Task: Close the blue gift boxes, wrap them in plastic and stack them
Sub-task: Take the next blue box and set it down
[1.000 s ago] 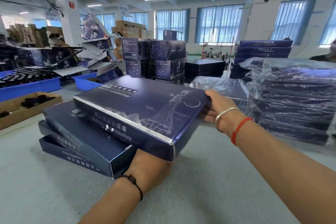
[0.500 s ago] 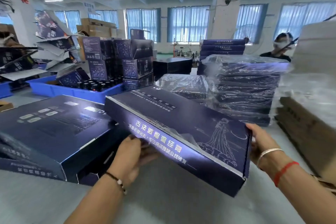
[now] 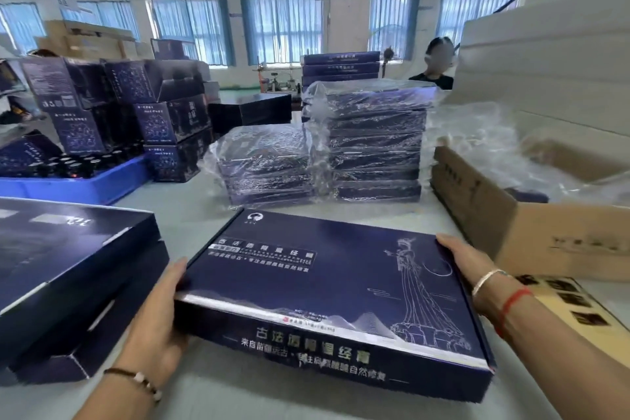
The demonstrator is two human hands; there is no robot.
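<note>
— While my left hand [image 3: 155, 320] and right hand [image 3: 468, 261] grip the box [image 3: 327, 286] ends above the table [image 3: 211, 218], what's printed?
— Chinese lettering, mostly blurred; a robed figure.
— Wrapped stacks [image 3: 368, 143]?
— Two beyond.

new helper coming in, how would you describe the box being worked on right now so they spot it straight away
Start at the two plastic-wrapped stacks in the middle of the grey table. Just in front of them lies a flat dark blue gift box, closed, held at each end by the left hand and right hand. Unlike the wrapped ones behind, it has no plastic, and its lid shows a white line-drawn figure.
</note>
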